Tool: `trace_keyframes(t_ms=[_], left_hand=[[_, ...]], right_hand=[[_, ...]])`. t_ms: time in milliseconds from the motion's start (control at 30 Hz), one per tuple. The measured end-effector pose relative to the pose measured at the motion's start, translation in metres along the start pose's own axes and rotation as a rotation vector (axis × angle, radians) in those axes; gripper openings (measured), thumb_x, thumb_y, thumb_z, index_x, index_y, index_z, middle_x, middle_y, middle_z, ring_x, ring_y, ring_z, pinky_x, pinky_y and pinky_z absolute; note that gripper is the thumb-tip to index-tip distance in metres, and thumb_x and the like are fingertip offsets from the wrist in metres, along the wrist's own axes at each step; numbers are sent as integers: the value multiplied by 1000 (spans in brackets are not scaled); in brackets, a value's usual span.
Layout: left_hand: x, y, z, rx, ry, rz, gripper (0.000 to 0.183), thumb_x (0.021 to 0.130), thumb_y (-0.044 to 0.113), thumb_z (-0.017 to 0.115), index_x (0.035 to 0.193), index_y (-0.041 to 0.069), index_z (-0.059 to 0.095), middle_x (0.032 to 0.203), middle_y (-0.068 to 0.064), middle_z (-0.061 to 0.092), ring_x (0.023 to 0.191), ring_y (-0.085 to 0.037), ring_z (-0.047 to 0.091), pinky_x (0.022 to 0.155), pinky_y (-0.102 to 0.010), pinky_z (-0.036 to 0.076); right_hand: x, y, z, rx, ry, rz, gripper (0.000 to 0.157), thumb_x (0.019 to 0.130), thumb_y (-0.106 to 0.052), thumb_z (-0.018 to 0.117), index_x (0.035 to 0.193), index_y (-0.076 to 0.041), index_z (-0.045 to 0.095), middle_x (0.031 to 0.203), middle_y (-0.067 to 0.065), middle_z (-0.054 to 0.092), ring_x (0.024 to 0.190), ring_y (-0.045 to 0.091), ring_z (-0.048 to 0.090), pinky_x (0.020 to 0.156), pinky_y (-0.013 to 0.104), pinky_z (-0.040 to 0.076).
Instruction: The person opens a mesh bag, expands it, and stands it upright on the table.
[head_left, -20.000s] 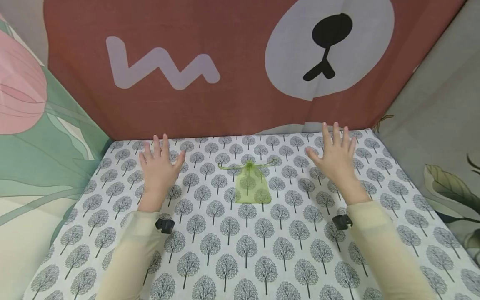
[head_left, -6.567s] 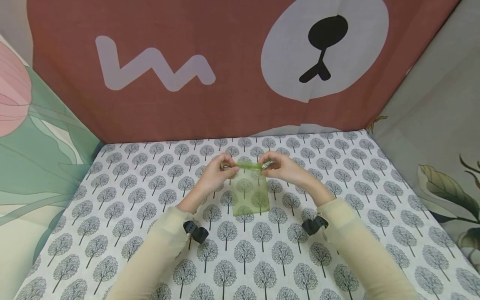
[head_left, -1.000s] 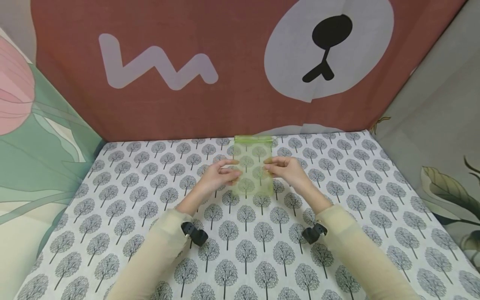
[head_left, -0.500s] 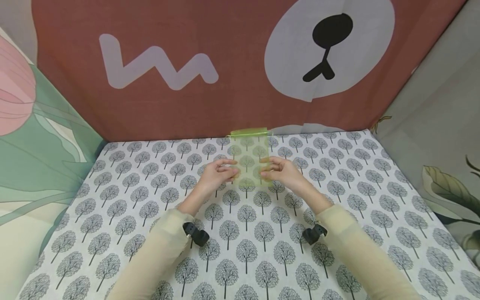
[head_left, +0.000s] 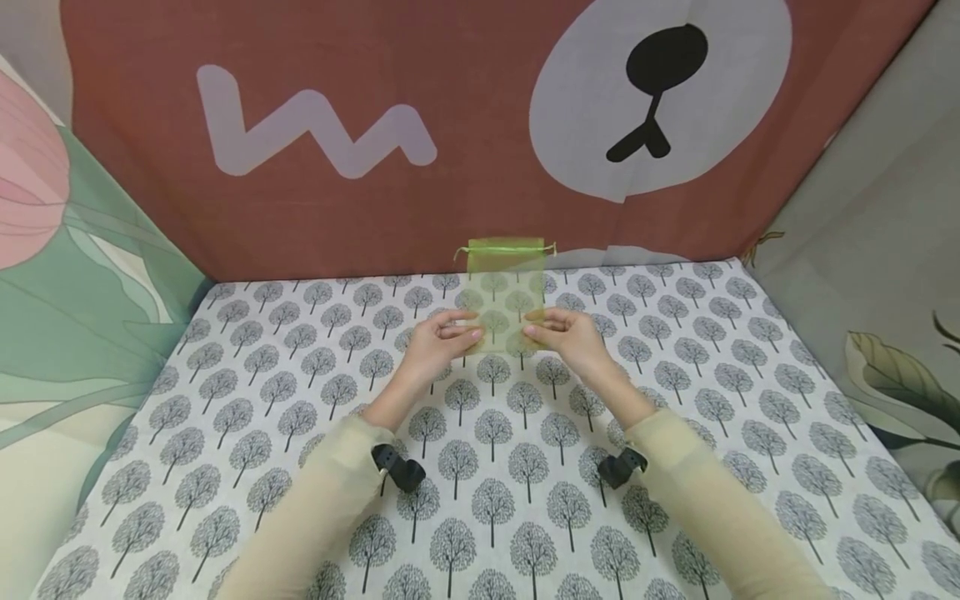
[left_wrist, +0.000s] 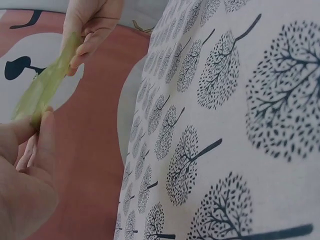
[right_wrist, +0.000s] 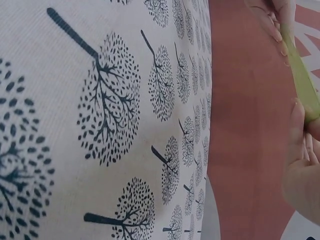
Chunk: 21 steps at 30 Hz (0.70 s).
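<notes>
A sheer yellow-green drawstring pouch (head_left: 504,283) is held up between my two hands in the head view, its drawstring end at the top with a short cord loop out each side. My left hand (head_left: 438,346) pinches its lower left edge between thumb and fingers. On the opposite edge my right hand (head_left: 573,337) pinches in the same way. Both wrist views show the pouch lifted above the table, stretched between the hands; the left wrist view has the pouch (left_wrist: 45,90) nearly edge-on. It looks flat, and the tree print shows through it.
Under the hands lies a white tablecloth (head_left: 495,517) printed with dark trees. A reddish-brown cloth backdrop (head_left: 480,167) with a bear face stands at the table's far edge. Patterned cloths hang at the left (head_left: 37,333) and right (head_left: 885,292). Dark wrist cameras (head_left: 397,468) sit on both sleeves.
Twenty seconds ago the pouch lay gathered on the table, hands apart. Later both hands held its opening, which was spread flat. Over the last second its drawstring end has risen against the backdrop.
</notes>
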<state>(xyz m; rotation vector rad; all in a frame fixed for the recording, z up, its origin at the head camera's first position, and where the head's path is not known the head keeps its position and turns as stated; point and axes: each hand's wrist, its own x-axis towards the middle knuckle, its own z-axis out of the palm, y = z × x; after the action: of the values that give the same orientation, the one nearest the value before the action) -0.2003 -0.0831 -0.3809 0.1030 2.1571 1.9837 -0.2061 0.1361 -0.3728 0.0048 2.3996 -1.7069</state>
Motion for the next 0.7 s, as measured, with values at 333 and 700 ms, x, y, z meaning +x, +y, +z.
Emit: trace_keyframes(t_ms=[333, 700], left_hand=[[3, 2, 9, -53, 139, 14, 24, 89, 8, 65, 110, -3, 63, 107, -22, 69, 70, -2, 65, 72, -18, 60], [3, 2, 7, -76, 84, 3, 29, 91, 15, 64, 116, 0, 61, 107, -21, 68, 78, -11, 69, 77, -23, 61]], right_hand=[[-1, -4, 3, 60, 59, -6, 31, 91, -18, 63, 117, -1, 62, 97, 7, 73, 75, 1, 66, 81, 17, 58], [1, -3, 6, 102, 77, -35, 30, 92, -16, 62, 117, 1, 62, 104, 14, 71, 74, 2, 67, 80, 22, 60]])
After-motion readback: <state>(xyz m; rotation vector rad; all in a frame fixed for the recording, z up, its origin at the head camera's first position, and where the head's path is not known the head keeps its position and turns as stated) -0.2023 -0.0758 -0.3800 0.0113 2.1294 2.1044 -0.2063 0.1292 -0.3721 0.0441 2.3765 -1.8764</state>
